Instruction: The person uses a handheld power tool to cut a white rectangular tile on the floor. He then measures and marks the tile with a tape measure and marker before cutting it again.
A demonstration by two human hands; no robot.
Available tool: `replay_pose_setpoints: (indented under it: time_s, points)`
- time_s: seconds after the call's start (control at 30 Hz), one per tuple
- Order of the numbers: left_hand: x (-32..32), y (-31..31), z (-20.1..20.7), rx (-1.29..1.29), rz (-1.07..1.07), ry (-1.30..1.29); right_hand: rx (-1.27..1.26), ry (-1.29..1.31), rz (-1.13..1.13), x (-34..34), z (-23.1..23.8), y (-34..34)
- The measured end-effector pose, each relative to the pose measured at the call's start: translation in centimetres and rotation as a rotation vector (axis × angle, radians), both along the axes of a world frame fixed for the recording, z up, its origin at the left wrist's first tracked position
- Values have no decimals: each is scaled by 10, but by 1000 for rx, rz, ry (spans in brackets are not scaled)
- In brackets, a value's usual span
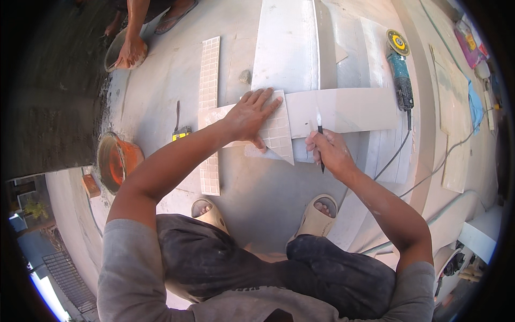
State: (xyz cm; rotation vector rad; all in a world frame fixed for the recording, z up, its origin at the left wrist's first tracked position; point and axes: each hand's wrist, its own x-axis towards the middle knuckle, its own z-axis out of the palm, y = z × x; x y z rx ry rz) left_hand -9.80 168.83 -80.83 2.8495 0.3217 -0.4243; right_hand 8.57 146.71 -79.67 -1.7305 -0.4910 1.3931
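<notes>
My left hand (249,115) lies with fingers spread on a pointed offcut of tile (278,137), grid-patterned side up. The offcut rests across a long, smooth tile strip (365,110), which runs left to right in front of me. My right hand (328,151) is closed round a slim black pen (321,130) with a pale tip. That tip points away from me, over the strip just right of the offcut. To the left, a narrow grid-backed tile strip (210,70) lies crosswise, its middle meeting the long strip's left end.
A teal angle grinder (399,72) with a yellow-centred disc lies at right, its cord trailing. A tape measure (181,132) and an orange-lined bucket (120,161) stand left. A co-worker's hand (131,52) grips another bucket at upper left. Large pale boards (284,43) lie ahead.
</notes>
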Motion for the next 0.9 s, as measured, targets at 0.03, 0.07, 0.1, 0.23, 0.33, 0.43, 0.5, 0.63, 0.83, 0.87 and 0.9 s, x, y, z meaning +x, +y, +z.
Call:
replay_pose_setpoints:
  time_s: [0.03,0.07,0.1,0.23,0.33,0.43,0.5,0.63,0.83,0.87,0.9]
  points:
    - [0,1,-1,-2,-5,-20,95,-180,21,7,9,8]
    - [-1,1,-1,-5,-9,-31,196,-326,25,13,17,16]
    - [-1,1,-2,-1,-9,-35,325,-473,29,18,23,24]
    - [0,1,-2,-3,-9,-22,368,-607,27,24,26,54]
    - [2,2,0,-25,-8,-17,484,-698,52,20,14,70]
    - [4,3,1,-19,-9,63,521,-661,70,20,2,79]
    - [3,3,0,-16,-10,69,572,-601,60,21,-5,81]
    - [1,2,-1,-18,-13,14,580,-676,139,22,-14,81]
    - [2,1,0,17,-32,18,600,-700,206,18,-19,82]
    - [2,1,1,11,-29,22,612,-713,210,17,-20,82]
    - [2,1,1,18,-31,22,624,-725,213,17,-20,83]
